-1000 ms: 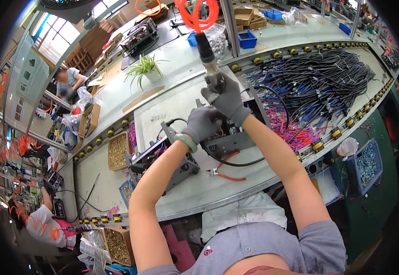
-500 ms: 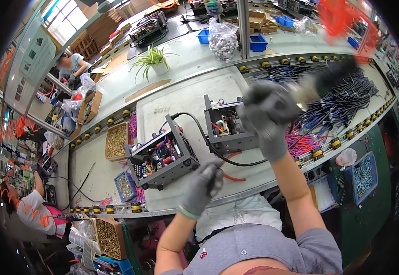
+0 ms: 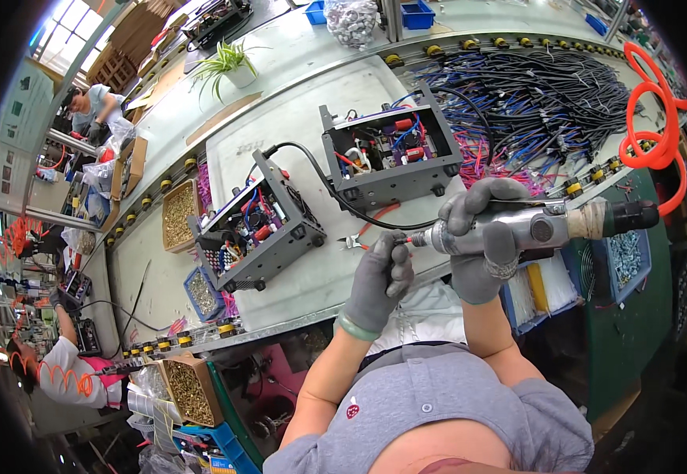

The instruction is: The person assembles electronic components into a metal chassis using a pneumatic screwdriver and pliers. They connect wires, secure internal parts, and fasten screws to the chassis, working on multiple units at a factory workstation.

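A pneumatic screwdriver [image 3: 541, 227] is being held level above the near edge of the tabletop [image 3: 312, 126], in front of the person's chest. It is being grasped around its silver-grey barrel by the right hand [image 3: 481, 237], grey-gloved, in a clenched grip. Its rear end is being shown wrapped in pale tape, running into a dark green and black fitting. The slim bit at its front, marked with a red band, is being pinched by the fingertips of the gloved left hand [image 3: 381, 272], just beside small pliers [image 3: 357, 242] lying on the tabletop.
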The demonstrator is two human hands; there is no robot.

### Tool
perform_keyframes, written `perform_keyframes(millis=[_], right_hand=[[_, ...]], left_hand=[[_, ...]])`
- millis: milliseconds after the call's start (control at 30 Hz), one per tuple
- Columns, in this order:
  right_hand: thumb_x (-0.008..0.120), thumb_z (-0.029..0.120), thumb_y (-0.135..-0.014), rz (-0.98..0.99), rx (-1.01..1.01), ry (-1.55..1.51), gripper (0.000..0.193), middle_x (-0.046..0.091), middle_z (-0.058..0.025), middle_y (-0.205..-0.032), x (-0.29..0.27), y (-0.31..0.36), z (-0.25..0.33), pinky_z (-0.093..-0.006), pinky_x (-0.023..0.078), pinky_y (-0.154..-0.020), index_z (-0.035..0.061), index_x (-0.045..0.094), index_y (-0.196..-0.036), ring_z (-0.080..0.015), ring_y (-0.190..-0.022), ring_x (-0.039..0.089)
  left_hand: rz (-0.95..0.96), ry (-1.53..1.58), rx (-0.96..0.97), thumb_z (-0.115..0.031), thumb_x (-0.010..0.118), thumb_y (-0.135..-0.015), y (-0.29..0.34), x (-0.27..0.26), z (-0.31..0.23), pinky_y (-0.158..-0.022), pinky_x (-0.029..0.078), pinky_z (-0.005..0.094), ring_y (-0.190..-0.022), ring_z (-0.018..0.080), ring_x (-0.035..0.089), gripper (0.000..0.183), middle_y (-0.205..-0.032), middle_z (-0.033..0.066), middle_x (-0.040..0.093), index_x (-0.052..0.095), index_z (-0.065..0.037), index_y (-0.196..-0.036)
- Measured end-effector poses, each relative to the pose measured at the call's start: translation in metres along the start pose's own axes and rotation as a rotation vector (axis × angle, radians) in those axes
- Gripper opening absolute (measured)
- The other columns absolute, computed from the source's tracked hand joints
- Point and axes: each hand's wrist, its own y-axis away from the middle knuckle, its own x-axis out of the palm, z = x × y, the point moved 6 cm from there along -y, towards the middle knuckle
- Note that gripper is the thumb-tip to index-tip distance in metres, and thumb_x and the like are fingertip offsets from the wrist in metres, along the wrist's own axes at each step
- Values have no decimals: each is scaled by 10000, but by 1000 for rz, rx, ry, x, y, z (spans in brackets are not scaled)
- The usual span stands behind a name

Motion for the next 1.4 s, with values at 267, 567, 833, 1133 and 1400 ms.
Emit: perform_keyframes(millis=[267, 567, 833, 1133, 1400], right_hand=[[730, 314, -859, 251, -27, -123, 493, 583, -84, -929, -1, -3, 3, -360, 505, -654, 49, 525, -1221, -199, -697, 617], [693, 385, -848, -123, -54, 41, 548, 569, -39, -955, 8, -5, 28, -344, 488, -752, 118, 477, -1274, -129, -753, 565], [684, 389, -869, -153, -46, 27, 531, 563, -30, -953, 10, -8, 33, -332, 487, -725, 130, 494, -1292, -124, -746, 562], [710, 369, -869, -90, 17, 87, 560, 580, -34, -961, -11, -14, 31, -323, 491, -737, 113, 480, -1310, -114, -730, 574], [726, 339, -861, -91, 10, 116, 575, 594, -27, -998, -19, -40, 11, -328, 484, -756, 105, 467, -1318, -124, -770, 578]], left_hand=[[53, 21, 110, -320, 462, -1031, 4, 15, 3, -363, 299, 209, -456, 74, 350, 252, -659, -35, 424, 544, -83, -1007], [-135, -1507, 1204, -329, 605, -935, 19, 60, -75, -552, 451, 295, -628, 194, 588, 338, -826, 82, 644, 612, -21, -1073], [-427, -2277, 1000, -347, 657, -820, -60, 71, -147, -810, 415, 430, -889, 265, 598, 211, -861, 54, 645, 724, -155, -880], [34, -2858, 79, -308, 580, -818, -108, 77, -138, -794, 512, 425, -882, 306, 677, 232, -864, 100, 704, 719, -133, -878], [235, -2753, -235, -267, 661, -750, -143, 68, -135, -762, 524, 398, -856, 296, 680, 192, -848, 107, 713, 763, -159, -870]])
